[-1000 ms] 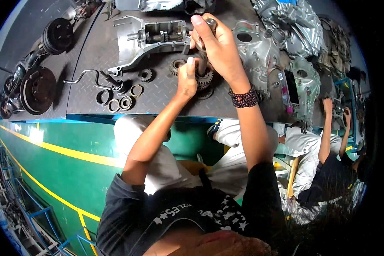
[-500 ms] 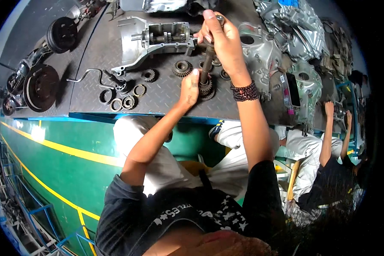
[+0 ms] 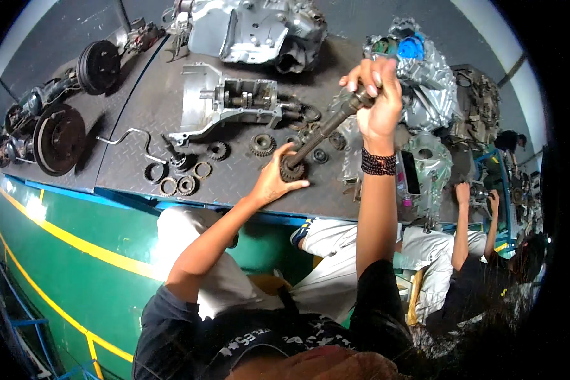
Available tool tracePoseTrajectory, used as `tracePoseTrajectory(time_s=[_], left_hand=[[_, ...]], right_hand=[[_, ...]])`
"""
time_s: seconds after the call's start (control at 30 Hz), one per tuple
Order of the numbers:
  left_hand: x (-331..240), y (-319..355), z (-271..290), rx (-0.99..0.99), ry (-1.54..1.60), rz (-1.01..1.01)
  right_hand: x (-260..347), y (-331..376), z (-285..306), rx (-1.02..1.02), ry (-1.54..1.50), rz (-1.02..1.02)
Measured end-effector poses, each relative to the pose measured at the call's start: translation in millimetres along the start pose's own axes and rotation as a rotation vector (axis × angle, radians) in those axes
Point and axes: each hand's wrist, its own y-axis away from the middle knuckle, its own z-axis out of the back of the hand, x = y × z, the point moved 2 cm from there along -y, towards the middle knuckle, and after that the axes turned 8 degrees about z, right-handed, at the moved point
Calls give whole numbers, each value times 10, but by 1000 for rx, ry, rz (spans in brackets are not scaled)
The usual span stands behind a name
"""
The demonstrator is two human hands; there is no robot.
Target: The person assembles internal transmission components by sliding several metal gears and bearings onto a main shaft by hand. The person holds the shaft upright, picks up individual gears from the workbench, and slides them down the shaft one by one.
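Note:
A long dark metal shaft [image 3: 323, 131] slants above the bench from lower left to upper right. My right hand [image 3: 379, 95], with a beaded bracelet at its wrist, is closed round the upper end. At the lower end sits a toothed gear [image 3: 292, 172], with my left hand [image 3: 271, 182] curled about its left side and the thumb lying along its near edge. Whether the shaft passes into the gear's bore is hard to see. Near my left hand lie loose gears, among them a larger gear [image 3: 262, 144] and a smaller gear [image 3: 218, 151].
An opened gearbox housing [image 3: 196, 120] stands beyond my hands, with a larger silver casing [image 3: 253, 31] behind it. Several rings, a bent rod [image 3: 133, 132] and brake drums [image 3: 60, 139] are to the left. A phone [image 3: 411, 173] and a co-worker's hands [image 3: 463, 193] are to the right.
My right hand has swung to the right with the shaft's upper end, so the shaft leans more. My left hand has opened its thumb outward at the gear. The whole view has shifted.

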Motion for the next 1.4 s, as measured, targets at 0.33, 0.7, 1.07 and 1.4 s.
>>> tracePoseTrajectory(time_s=[0.33,0.7,1.07,1.4], left_hand=[[-36,9,109,201,-212,95],[-33,-90,-444,27,-253,-3],[-98,-267,-1005,16,-226,-98],[-29,-188,-885,7,-261,-181]], right_hand=[[764,282,652,-252,-550,14],[1248,1021,398,-217,-395,-90],[1388,1614,702,-146,-281,-87],[1131,1761,760,-220,-218,-80]])
